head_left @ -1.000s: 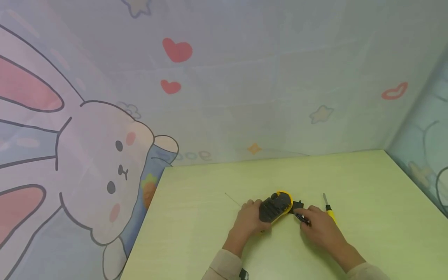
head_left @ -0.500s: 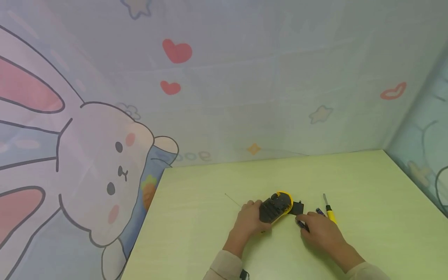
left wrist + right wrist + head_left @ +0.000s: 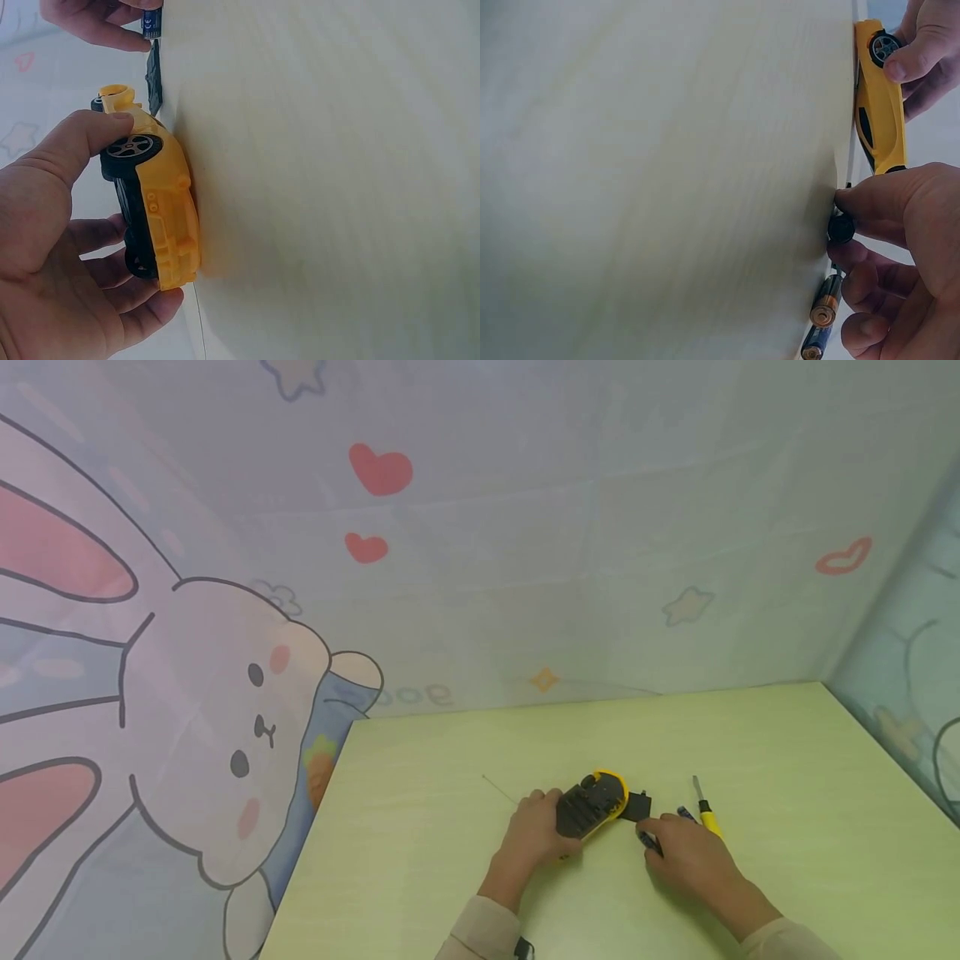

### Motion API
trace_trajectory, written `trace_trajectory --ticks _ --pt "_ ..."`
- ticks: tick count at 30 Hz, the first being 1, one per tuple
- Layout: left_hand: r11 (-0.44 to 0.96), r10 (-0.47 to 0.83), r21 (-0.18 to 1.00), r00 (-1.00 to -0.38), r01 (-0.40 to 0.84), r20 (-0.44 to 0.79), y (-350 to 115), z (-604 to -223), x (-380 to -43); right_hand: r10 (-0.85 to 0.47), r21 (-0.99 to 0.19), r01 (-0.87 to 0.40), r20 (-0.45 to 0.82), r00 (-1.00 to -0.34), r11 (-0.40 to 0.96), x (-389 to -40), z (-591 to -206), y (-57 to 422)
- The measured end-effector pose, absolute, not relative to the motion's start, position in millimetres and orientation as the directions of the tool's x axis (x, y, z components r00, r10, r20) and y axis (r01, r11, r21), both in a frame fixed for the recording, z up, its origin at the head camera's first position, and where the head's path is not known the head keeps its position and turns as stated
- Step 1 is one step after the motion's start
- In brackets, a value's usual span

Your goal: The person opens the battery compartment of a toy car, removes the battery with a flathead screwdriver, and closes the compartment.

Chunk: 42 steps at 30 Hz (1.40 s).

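My left hand [image 3: 531, 831] grips a yellow toy car [image 3: 169, 202] by its sides. The car lies upside down on the table, its black underside [image 3: 583, 810] facing up in the head view. My right hand [image 3: 686, 852] pinches a dark battery [image 3: 841, 229] between thumb and fingers, close to the table. Just beyond those fingertips lies a flat black cover [image 3: 638, 807], beside the car's end. Under the right hand's other fingers, an orange-and-black battery [image 3: 825, 301] and a blue one [image 3: 815, 342] lie on the table.
A yellow-handled screwdriver [image 3: 707, 814] lies to the right of the right hand, its tip pointing away. From the left hand a thin wire [image 3: 498, 787] sticks out over the pale table [image 3: 450, 743]. A cartoon-printed cloth [image 3: 525, 568] rises behind the table's far edge.
My right hand has drawn back slightly from the black cover, leaving more of it visible. A battery now shows behind that hand. The left hand and car stay put.
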<state>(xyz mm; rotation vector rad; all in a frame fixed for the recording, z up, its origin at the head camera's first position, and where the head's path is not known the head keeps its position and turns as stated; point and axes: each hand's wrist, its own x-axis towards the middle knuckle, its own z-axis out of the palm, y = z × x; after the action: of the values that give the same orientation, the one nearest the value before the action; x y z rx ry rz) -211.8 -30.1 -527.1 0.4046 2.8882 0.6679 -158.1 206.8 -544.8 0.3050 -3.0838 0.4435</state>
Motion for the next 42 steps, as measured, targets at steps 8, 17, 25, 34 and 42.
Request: trace_trajectory --ticks 8,17,25,34,42 --pt "0.867 0.293 0.441 -0.953 0.230 -0.078 -32 -525 -212 -0.191 -0.283 -0.209 0.089 -0.977 0.936 -158 -543 206" --pt "0.870 0.303 0.428 -0.950 0.246 -0.070 -35 -522 -212 -0.183 -0.301 -0.213 0.126 -0.975 0.929 -159 -539 204" --pt "0.866 0.329 0.420 -0.942 0.272 -0.070 -36 -528 -215 -0.157 -0.342 -0.198 0.142 -0.977 0.919 -169 -532 207" --pt "0.869 0.311 0.428 -0.947 0.248 -0.083 -34 -530 -213 -0.140 -0.317 -0.203 0.210 -0.968 0.927 -183 -537 212" --pt "0.868 0.308 0.433 -0.947 0.242 -0.089 -34 -529 -210 -0.144 -0.314 -0.184 0.147 -0.979 0.931 -195 -537 214"
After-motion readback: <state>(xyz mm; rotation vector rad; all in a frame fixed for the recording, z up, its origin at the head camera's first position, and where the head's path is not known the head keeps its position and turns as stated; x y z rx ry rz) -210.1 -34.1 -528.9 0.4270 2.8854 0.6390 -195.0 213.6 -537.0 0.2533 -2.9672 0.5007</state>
